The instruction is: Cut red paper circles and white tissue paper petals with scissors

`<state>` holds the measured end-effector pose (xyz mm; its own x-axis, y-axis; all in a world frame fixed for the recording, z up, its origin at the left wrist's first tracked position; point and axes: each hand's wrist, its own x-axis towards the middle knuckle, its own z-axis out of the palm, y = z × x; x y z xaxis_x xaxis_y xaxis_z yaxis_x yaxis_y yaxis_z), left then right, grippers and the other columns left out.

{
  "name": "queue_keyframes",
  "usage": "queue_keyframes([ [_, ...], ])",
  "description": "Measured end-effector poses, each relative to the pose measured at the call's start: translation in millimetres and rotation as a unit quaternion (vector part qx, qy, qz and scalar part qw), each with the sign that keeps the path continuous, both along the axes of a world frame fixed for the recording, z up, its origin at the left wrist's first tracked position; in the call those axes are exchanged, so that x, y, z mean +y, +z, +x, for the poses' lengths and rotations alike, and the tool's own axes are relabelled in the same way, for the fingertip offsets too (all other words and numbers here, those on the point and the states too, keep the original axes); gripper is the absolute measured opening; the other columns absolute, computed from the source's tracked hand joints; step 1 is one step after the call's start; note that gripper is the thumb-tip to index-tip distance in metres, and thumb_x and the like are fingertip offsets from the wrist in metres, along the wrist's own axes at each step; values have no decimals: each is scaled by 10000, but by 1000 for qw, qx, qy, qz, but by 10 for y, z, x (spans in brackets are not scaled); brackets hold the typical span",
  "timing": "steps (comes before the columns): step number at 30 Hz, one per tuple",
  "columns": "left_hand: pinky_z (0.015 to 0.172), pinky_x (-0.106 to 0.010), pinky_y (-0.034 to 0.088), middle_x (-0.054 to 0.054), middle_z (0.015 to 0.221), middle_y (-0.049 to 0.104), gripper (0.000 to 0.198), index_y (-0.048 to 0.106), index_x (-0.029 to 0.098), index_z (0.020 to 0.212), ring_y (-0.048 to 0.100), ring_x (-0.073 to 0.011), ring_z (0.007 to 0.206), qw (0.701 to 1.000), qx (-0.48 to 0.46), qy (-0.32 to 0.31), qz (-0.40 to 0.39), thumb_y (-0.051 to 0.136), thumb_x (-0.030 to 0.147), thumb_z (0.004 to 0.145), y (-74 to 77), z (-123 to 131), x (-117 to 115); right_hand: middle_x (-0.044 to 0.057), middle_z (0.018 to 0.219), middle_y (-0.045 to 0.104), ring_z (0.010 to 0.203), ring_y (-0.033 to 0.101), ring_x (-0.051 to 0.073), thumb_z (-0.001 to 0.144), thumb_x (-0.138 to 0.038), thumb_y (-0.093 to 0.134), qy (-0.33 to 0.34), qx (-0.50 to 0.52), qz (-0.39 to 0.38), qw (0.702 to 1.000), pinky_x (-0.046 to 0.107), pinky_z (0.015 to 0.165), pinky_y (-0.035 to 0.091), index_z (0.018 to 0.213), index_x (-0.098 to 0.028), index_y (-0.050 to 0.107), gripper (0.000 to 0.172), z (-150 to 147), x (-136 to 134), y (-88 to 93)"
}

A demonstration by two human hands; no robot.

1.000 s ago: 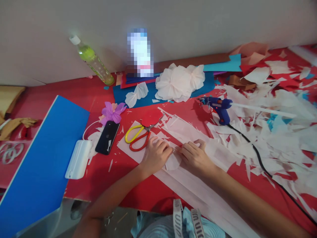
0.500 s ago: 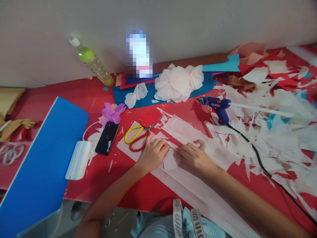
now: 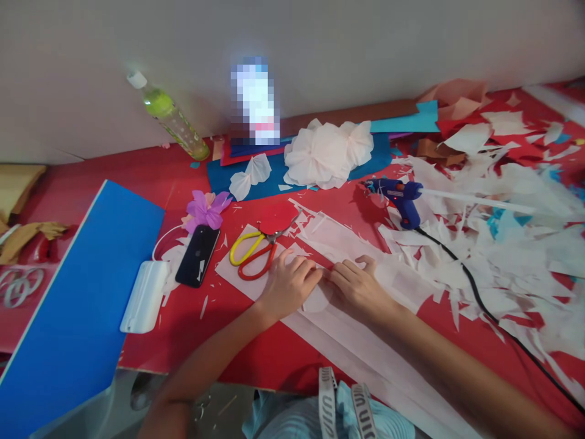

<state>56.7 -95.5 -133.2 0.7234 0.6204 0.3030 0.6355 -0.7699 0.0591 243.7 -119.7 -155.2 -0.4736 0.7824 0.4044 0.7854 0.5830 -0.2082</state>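
My left hand (image 3: pixel 290 283) and my right hand (image 3: pixel 359 285) almost meet at the fingertips, both closed on a small piece of pale pink crepe paper (image 3: pixel 317 300). The fingers hide most of the piece; its rounded lower part shows between the hands. Under them lies a long pale pink paper strip (image 3: pixel 347 347). Scissors (image 3: pixel 273 236) with one yellow and one red handle rest just beyond my left hand, blades pointing away to the right. Behind the hands, ruffled pale paper flowers (image 3: pixel 326 155) sit on a dark blue sheet (image 3: pixel 269 188), with a smaller fan-shaped piece (image 3: pixel 250 175) beside them.
A blue glue gun (image 3: pixel 402 198) with a white stick and black cord (image 3: pixel 475 292) lies right, beside heaped paper scraps (image 3: pixel 512 262). Left are a black phone (image 3: pixel 197 256), purple flower (image 3: pixel 208 209), white plastic case (image 3: pixel 145 297) and blue board (image 3: pixel 86 292). A bottle (image 3: pixel 171 119) leans against the wall.
My hands have come slightly closer together at the fingertips, still on the paper piece. The view has shifted a little; the other things lie as before.
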Motion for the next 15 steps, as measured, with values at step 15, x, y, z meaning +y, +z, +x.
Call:
queue_keyframes([
  [15, 1032, -484, 258, -32, 932, 611, 146, 574, 169, 876, 519, -168, 965, 998, 38, -45, -26, 429, 167, 894, 92, 3, 130, 11, 684, 533, 676, 449, 151, 820, -129, 489, 21, -31, 35, 999, 374, 776, 222, 802, -151, 570, 86, 8, -20, -19],
])
